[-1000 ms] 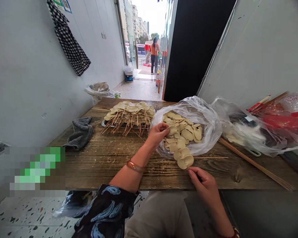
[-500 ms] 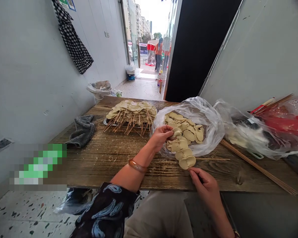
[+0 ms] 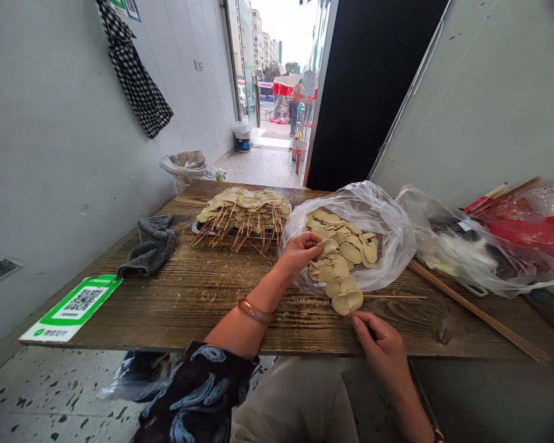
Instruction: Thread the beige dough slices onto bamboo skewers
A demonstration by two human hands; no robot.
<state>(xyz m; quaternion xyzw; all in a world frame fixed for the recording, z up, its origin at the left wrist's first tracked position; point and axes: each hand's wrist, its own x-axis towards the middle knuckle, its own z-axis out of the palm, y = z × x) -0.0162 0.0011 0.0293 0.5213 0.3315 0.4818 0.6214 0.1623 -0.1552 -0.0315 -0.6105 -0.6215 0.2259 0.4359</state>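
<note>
My left hand (image 3: 301,253) pinches a thin, round, pale slice (image 3: 329,247) at the far end of a row of skewered slices (image 3: 342,285). My right hand (image 3: 379,337) grips the bamboo skewer by its near end, just below the lowest slice. Most of the skewer is hidden under the slices. Behind the row, a clear plastic bag (image 3: 394,237) lies spread open with many loose slices (image 3: 351,252) inside. To the left, a pile of filled skewers (image 3: 244,206) rests on a metal tray, sticks pointing toward me.
A single bare skewer (image 3: 394,297) lies right of the row, and a bundle of skewers (image 3: 482,314) slants across the right side. Bags with red packaging (image 3: 512,227) crowd the right end. A grey cloth (image 3: 150,246) and a QR-code card (image 3: 74,307) lie at left on the wooden table (image 3: 203,307).
My hands and the skewered slices hold almost the same position. Outside the doorway, a person in orange has changed posture.
</note>
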